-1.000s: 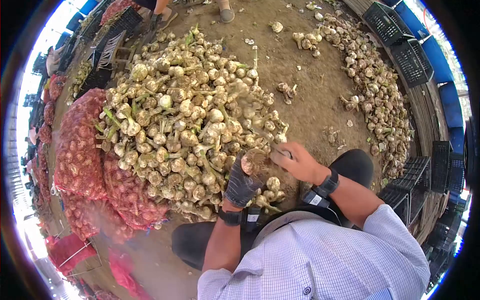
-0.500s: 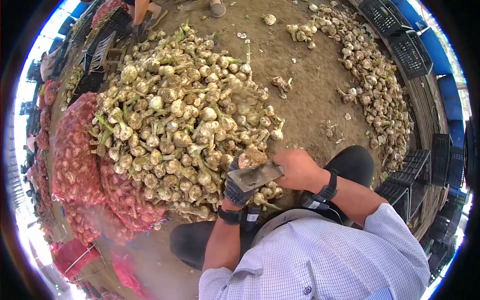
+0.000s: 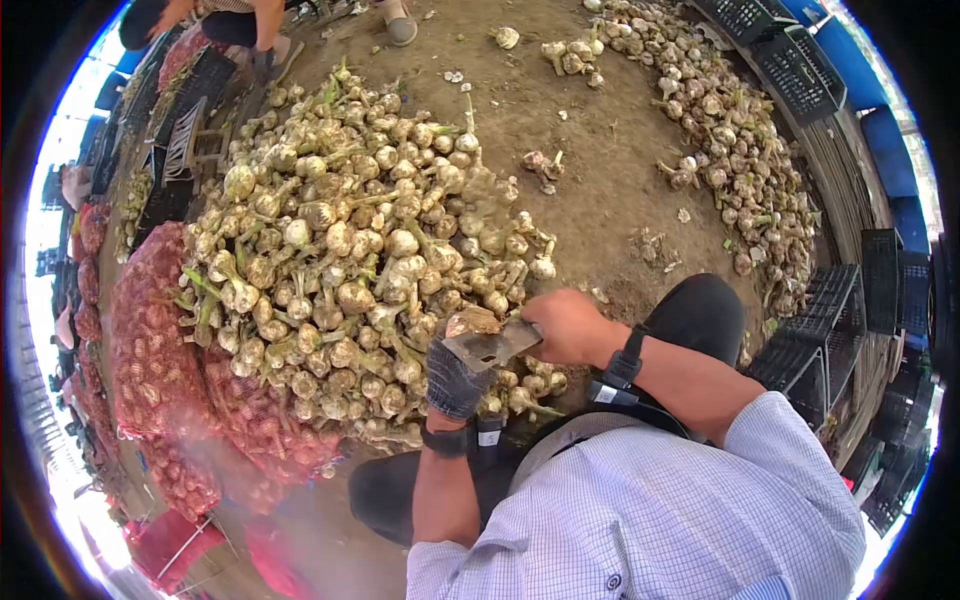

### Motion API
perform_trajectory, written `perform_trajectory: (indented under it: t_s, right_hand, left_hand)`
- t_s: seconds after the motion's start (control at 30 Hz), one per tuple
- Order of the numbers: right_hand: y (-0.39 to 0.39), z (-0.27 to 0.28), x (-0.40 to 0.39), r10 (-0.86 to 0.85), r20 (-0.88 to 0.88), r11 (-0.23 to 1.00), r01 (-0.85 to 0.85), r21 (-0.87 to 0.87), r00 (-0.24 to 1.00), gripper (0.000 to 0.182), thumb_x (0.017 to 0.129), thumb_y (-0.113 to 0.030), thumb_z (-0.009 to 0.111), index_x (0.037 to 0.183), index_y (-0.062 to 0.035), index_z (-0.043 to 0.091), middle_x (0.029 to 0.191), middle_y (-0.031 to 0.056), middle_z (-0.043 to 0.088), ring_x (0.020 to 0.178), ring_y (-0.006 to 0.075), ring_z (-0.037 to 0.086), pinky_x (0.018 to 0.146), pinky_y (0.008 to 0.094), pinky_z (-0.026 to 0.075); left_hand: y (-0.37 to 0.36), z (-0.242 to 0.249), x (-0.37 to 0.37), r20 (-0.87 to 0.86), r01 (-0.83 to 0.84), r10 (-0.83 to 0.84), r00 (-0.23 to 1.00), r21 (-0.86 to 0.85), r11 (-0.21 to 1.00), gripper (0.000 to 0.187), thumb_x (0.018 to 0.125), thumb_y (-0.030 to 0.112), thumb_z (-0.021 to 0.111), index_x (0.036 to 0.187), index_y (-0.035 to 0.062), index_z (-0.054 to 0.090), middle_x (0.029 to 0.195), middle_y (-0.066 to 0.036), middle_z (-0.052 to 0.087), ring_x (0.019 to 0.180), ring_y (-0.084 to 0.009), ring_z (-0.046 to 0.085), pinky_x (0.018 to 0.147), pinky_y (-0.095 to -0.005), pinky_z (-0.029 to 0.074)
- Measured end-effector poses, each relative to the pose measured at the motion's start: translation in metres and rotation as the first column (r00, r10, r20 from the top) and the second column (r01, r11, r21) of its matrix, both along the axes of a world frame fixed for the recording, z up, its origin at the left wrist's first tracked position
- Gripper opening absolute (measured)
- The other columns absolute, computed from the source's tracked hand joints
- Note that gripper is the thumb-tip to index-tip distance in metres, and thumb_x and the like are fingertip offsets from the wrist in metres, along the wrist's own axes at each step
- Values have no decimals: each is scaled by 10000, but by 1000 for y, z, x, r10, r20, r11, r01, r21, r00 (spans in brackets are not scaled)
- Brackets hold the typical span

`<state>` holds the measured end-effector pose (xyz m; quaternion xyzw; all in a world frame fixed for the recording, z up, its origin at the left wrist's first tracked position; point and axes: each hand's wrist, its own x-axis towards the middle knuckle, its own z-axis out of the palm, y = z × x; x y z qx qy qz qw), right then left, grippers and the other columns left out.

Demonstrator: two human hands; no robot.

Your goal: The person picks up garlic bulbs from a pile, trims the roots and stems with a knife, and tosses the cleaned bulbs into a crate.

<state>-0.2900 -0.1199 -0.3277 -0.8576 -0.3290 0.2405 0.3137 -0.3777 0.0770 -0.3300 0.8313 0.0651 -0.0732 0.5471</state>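
Note:
In the head view, my left hand [image 3: 458, 382], in a dark knit glove, is closed around a garlic bulb [image 3: 474, 321] above the near edge of a large garlic pile [image 3: 350, 250]. My bare right hand [image 3: 572, 328] grips a wide flat knife [image 3: 492, 346], its handle hidden in the fist. The blade lies across the front of the bulb, over the gloved fingers. Dirt and dry skin cover the bulb, and its lower part is hidden behind the blade.
Red mesh sacks [image 3: 160, 340] full of garlic stand left of the pile. A second garlic heap [image 3: 740, 165] runs along the right side. Black crates [image 3: 800, 75] line the right edge. At the upper left is another person's hand [image 3: 263, 62].
The view has shifted slightly. My hands, the knife and the bulb sit a little further left in view, and the bulb's cut-looking round face is now turned away. More of the other person shows.

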Motion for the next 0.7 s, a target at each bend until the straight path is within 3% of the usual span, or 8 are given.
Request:
perform_trajectory:
  t_s: [0.17, 0.27, 0.4, 0.43, 0.5, 0.53, 0.63, 0.7]
  right_hand:
    - [5, -11, -2, 9, -11, 997, -10, -70, 1000, 233, 661, -233, 687, 812, -57, 662, 765, 155, 641, 749, 356, 623, 688, 450, 505]
    - [-18, -39, 28, -80, -108, 924, 33, -380, 991, 274, 734, -271, 628, 836, -25, 693, 758, 187, 656, 722, 357, 636, 687, 452, 521]
    - [-24, -50, 32, -250, -55, 905, 213, -368, 967, 351, 769, -315, 589, 773, 23, 682, 707, 217, 643, 664, 371, 627, 650, 462, 517]
    - [-26, -34, 35, -269, -82, 907, 224, -357, 960, 373, 766, -328, 595, 730, 35, 672, 688, 229, 634, 658, 370, 626, 647, 461, 509]
    - [-38, -58, 25, -358, -93, 905, 321, -279, 929, 387, 765, -343, 598, 734, 36, 673, 690, 232, 634, 661, 380, 622, 650, 469, 502]
    - [-37, -68, 24, -402, -100, 901, 373, -224, 910, 394, 764, -350, 600, 735, 36, 673, 691, 234, 634, 663, 385, 621, 652, 473, 499]
    - [-28, -67, 17, -465, -293, 877, 391, -278, 835, 410, 765, -375, 595, 727, 26, 672, 699, 227, 637, 675, 405, 614, 662, 485, 490]
    - [-27, -42, 13, -386, -240, 903, 311, -296, 891, 411, 770, -383, 585, 757, 19, 675, 705, 222, 640, 680, 413, 612, 669, 489, 488]
  left_hand:
    - [3, 2, 2, -17, 14, -15, 1000, -48, 999, 296, 821, 178, 664, 1043, -13, 621, 930, -110, 675, 786, -201, 641, 687, -349, 532]
    - [5, -34, -22, -121, -155, 96, 988, -775, 612, 356, 836, 196, 644, 1129, 6, 581, 1026, -112, 658, 878, -214, 644, 741, -334, 542]
    - [5, 28, 4, 203, 3, 18, 979, -106, 994, 357, 867, 194, 627, 1163, 20, 531, 1065, -96, 634, 917, -196, 627, 766, -314, 548]
    - [-4, 29, 11, 9, -188, 210, 978, -410, 892, 380, 839, 184, 656, 1155, 13, 533, 1059, -96, 637, 904, -198, 628, 752, -302, 540]
    - [6, -27, 13, -4, -196, 196, 981, -88, 977, 397, 826, 177, 683, 1149, 1, 533, 1035, -95, 632, 881, -187, 615, 722, -276, 522]
    - [-5, 1, 31, -264, -365, 268, 926, -450, 815, 459, 824, 221, 703, 1182, -2, 522, 1068, -106, 616, 913, -179, 599, 739, -299, 523]
    - [-35, 50, 68, 234, 97, -2, 972, -394, 914, 856, 761, 308, 780, 1409, -8, 317, 1264, -153, 505, 1147, -256, 525, 925, -351, 476]
    - [-23, 28, 88, 151, -29, 90, 984, -361, 932, 776, 788, 235, 746, 1413, 34, 331, 1332, -146, 460, 1207, -243, 471, 973, -359, 451]
